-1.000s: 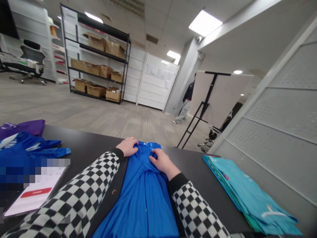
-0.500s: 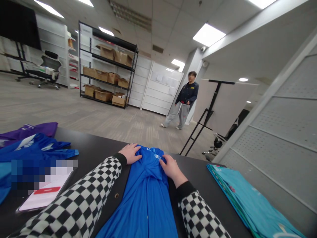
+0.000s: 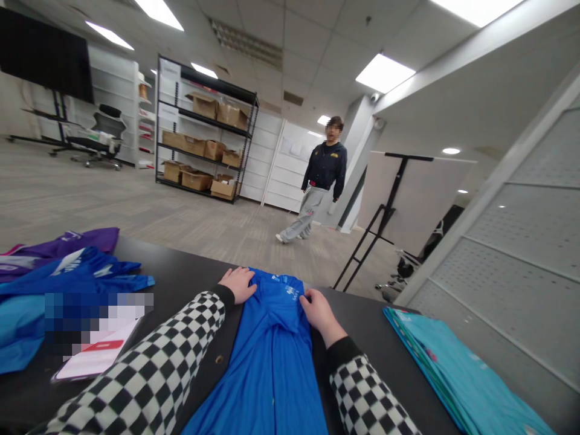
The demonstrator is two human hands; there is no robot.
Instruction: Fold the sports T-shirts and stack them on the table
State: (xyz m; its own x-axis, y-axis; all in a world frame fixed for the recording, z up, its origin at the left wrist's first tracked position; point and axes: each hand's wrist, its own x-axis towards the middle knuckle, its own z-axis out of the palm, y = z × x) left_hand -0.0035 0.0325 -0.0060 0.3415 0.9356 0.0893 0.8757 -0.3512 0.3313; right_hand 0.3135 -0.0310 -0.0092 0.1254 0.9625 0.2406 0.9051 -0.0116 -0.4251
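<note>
Well, our blue shirt (image 3: 275,350) lies on the black table (image 3: 362,335), in the middle. It looks light, soft and maybe slippery, so its far corners seem good to hold. Our left hand (image 3: 238,285) rests loosely, thumb and fingers apart, on the far left corner. Our right hand (image 3: 319,312) curls against the far right edge; we can't tell if it pinches.
</note>
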